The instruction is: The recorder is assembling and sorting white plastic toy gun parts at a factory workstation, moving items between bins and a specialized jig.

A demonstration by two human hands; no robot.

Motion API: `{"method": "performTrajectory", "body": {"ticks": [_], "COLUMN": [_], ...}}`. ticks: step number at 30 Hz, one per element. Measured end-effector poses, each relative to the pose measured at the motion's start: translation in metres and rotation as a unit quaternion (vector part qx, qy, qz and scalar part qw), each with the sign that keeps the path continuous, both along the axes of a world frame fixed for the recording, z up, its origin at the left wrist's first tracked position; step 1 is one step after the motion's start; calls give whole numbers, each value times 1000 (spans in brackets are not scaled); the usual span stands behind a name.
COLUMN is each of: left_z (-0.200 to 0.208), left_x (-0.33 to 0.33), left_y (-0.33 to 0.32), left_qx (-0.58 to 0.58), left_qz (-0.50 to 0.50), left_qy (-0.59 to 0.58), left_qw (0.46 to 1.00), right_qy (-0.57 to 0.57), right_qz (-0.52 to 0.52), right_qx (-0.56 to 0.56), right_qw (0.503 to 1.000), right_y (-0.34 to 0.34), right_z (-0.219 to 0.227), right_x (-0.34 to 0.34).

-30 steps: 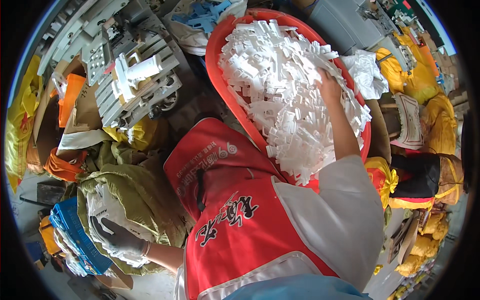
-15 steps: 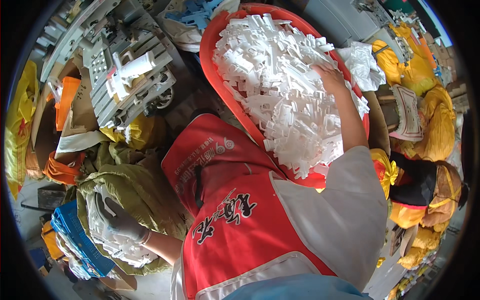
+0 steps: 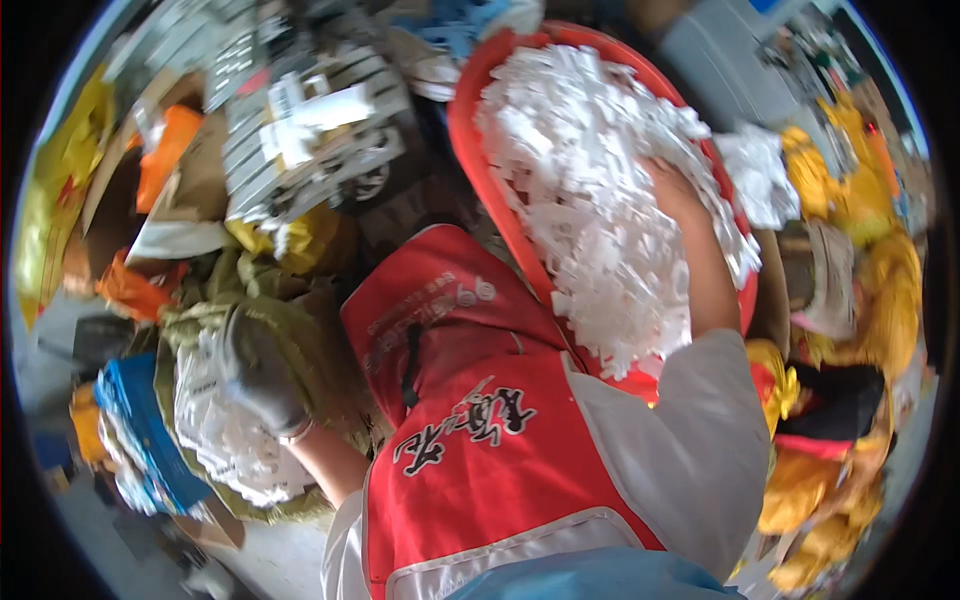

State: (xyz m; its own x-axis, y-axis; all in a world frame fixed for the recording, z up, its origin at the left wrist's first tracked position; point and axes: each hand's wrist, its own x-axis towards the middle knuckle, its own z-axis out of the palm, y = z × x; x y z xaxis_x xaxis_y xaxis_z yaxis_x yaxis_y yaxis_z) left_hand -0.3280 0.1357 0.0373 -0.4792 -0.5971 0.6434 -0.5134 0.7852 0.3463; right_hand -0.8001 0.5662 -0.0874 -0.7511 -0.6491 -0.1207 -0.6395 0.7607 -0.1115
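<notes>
A long red tub point(image 3: 462, 120) is heaped with white moulded plastic parts point(image 3: 590, 240), some pistol-shaped. My bare right hand point(image 3: 668, 178) reaches into the right side of this heap; its fingers are hidden among the parts or blurred. At the lower left, an olive woven sack point(image 3: 318, 345) stands with its mouth wide, filled with similar white plastic pieces point(image 3: 235, 435). My left hand point(image 3: 262, 375), in a grey glove, lies over the sack's inner edge beside those pieces. Motion smears its fingers, so its grip is unclear.
A blue plastic crate point(image 3: 165, 445) stands left of the sack. Beyond the sack is a grey slatted metal machine point(image 3: 300, 170) with a white part on top. Yellow sacks point(image 3: 875, 290) line the right side. A grey bin point(image 3: 735, 65) stands behind the tub.
The whole view has shifted and blurred. My left hand has moved from over the white pieces toward the sack's inner edge. My right hand has drawn nearer and deeper into the tub's heap.
</notes>
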Motion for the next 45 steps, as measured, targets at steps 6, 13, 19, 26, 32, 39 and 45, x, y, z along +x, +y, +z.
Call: {"method": "performTrajectory", "body": {"ticks": [6, 13, 19, 26, 32, 39, 45], "left_z": [22, 40, 39, 27, 25, 5, -2], "left_x": [-48, -115, -156, -147, -76, 12, 52], "left_y": [-16, -64, -99, -103, -97, -79, -46], "left_qx": [40, 2, 113, 161, 183, 194, 131], "left_qz": [-120, -200, -250, -225, -106, -28, 132], "left_qy": [29, 24, -36, 121, 292, 361, 258], "left_qw": [992, 979, 961, 953, 933, 912, 948], "right_qy": [13, 137, -280, -370, -41, 3, 23], "right_qz": [-52, -13, -215, 49, 322, 383, 376], "right_qx": [26, -153, -652, -637, -510, -403, -402], "right_qw": [998, 979, 671, 674, 797, 831, 835], "right_y": [1, 4, -46, -202, -329, -363, -328], "right_z": [8, -5, 32, 100, 142, 159, 185], "right_x": [10, 5, 43, 83, 114, 135, 160]}}
